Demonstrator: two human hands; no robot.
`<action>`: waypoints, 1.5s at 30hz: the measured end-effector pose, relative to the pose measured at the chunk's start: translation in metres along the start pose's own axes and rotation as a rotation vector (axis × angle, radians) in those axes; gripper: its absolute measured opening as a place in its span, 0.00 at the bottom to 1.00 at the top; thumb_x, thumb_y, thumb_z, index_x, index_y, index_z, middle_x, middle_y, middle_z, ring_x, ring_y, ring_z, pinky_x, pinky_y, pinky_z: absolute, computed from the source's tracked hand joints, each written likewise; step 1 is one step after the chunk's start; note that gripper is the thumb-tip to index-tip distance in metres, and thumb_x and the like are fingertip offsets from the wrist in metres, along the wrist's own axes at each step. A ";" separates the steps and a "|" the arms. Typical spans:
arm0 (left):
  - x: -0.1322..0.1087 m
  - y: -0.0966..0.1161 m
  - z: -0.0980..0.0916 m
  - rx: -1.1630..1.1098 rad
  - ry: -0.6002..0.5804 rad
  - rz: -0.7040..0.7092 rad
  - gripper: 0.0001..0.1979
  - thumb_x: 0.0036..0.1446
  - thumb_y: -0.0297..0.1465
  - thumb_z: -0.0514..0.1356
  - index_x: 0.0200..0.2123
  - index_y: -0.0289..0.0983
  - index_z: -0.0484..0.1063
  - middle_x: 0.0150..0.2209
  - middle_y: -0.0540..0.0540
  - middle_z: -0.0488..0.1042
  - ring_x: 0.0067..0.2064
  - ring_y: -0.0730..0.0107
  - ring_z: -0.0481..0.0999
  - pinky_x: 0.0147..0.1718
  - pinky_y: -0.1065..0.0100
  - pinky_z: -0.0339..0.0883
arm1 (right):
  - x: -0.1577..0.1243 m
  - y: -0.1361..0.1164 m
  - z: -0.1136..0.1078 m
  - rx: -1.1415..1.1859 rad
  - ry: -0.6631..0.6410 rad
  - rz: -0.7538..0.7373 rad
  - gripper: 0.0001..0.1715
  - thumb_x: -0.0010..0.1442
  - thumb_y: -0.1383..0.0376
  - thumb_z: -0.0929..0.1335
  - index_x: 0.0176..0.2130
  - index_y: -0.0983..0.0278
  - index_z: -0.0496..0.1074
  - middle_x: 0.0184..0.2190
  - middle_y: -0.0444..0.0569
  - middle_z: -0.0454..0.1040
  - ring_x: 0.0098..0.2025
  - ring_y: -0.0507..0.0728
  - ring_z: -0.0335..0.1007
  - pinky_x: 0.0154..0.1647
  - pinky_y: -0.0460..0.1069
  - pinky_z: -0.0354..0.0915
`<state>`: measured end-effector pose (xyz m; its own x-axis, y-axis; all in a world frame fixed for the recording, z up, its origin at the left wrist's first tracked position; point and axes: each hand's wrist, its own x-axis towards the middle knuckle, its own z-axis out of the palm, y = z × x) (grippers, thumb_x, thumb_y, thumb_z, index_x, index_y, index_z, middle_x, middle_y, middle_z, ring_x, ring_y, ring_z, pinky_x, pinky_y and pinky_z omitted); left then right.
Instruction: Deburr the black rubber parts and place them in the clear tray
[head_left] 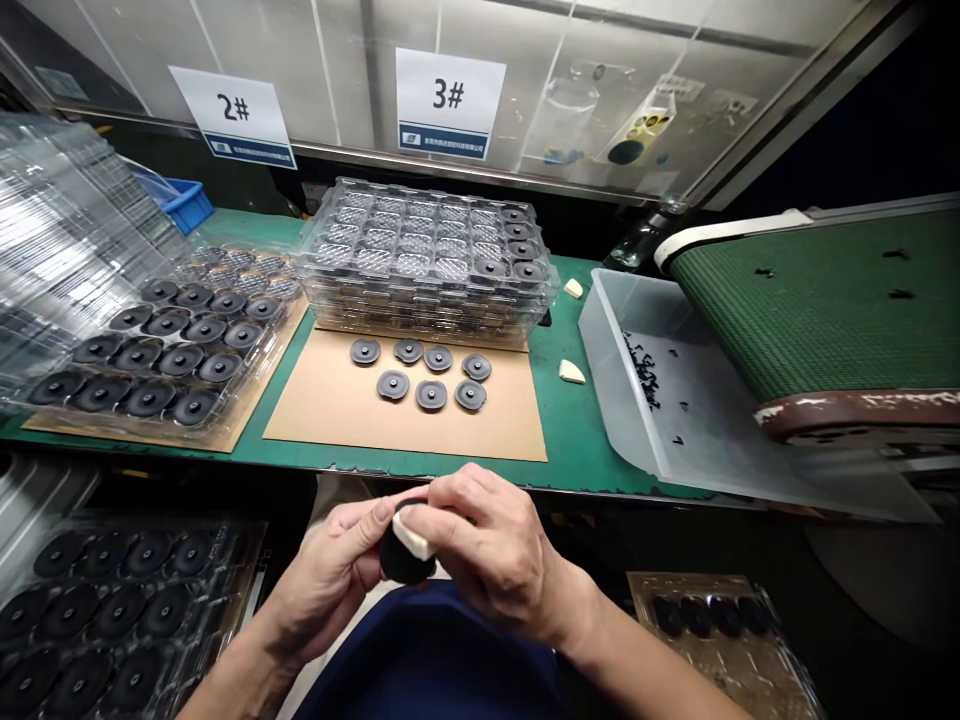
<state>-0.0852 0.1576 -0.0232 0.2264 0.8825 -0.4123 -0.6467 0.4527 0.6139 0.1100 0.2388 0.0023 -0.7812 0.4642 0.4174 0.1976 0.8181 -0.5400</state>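
at lower middle of the frame, my left grip holds the black disc; my right grip pinches the cream block against it. i should press lightly, evenly.

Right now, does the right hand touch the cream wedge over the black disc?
Touching: the head view shows the right hand with a digit on the cream wedge.

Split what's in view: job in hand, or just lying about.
Likely in the job:
left hand
right hand
held black disc
held cream block
seven loose discs
cardboard

Probably just lying or hanging about:
blue bin
two spare cream blocks
paper signs
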 end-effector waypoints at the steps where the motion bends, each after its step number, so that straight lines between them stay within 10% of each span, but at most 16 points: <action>1: 0.000 -0.001 0.000 -0.036 -0.012 -0.010 0.20 0.68 0.39 0.60 0.58 0.35 0.77 0.55 0.34 0.79 0.53 0.50 0.79 0.42 0.63 0.77 | 0.000 0.000 0.000 -0.004 -0.002 -0.022 0.16 0.71 0.69 0.64 0.55 0.60 0.72 0.43 0.51 0.74 0.40 0.58 0.66 0.43 0.54 0.63; 9: 0.003 0.003 0.001 -0.130 0.243 0.257 0.22 0.61 0.33 0.69 0.58 0.43 0.77 0.54 0.41 0.80 0.55 0.59 0.79 0.57 0.66 0.71 | -0.002 -0.006 0.021 0.193 0.171 0.434 0.15 0.72 0.65 0.63 0.31 0.62 0.62 0.27 0.43 0.62 0.28 0.53 0.57 0.31 0.50 0.56; 19: 0.004 -0.005 -0.004 -0.130 -0.011 -0.048 0.18 0.68 0.38 0.62 0.56 0.36 0.79 0.50 0.36 0.81 0.44 0.63 0.81 0.44 0.65 0.77 | 0.002 -0.001 0.005 0.039 0.030 -0.014 0.14 0.71 0.68 0.64 0.54 0.59 0.73 0.44 0.51 0.74 0.43 0.59 0.67 0.46 0.55 0.62; 26: 0.005 0.003 -0.007 -0.139 0.229 0.274 0.23 0.58 0.32 0.71 0.57 0.43 0.78 0.53 0.42 0.80 0.55 0.58 0.79 0.55 0.65 0.72 | 0.001 -0.007 0.025 0.256 0.122 0.519 0.16 0.73 0.62 0.63 0.31 0.62 0.64 0.26 0.43 0.63 0.28 0.52 0.57 0.31 0.50 0.56; 35: 0.004 -0.010 -0.016 -0.154 -0.023 -0.076 0.17 0.69 0.38 0.60 0.54 0.35 0.80 0.50 0.36 0.81 0.44 0.63 0.81 0.44 0.65 0.77 | 0.007 0.000 0.007 0.049 -0.050 -0.020 0.15 0.73 0.67 0.63 0.55 0.57 0.72 0.46 0.50 0.74 0.44 0.59 0.66 0.46 0.56 0.60; 41: 0.009 -0.001 -0.012 -0.181 0.199 0.289 0.23 0.57 0.28 0.72 0.56 0.43 0.78 0.56 0.42 0.79 0.57 0.60 0.78 0.56 0.68 0.71 | 0.008 -0.006 0.025 0.272 0.090 0.522 0.14 0.73 0.61 0.63 0.35 0.63 0.68 0.28 0.43 0.66 0.29 0.53 0.59 0.31 0.49 0.56; 45: 0.006 0.004 -0.018 -0.104 0.220 0.254 0.23 0.57 0.29 0.72 0.57 0.42 0.78 0.55 0.41 0.79 0.57 0.60 0.77 0.55 0.70 0.71 | 0.008 -0.005 0.029 0.245 0.096 0.519 0.15 0.73 0.62 0.63 0.33 0.62 0.65 0.29 0.43 0.65 0.31 0.53 0.59 0.33 0.50 0.56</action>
<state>-0.0999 0.1621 -0.0351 -0.1061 0.9115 -0.3973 -0.7353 0.1970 0.6484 0.0859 0.2287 -0.0129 -0.5592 0.8215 0.1111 0.3885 0.3781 -0.8403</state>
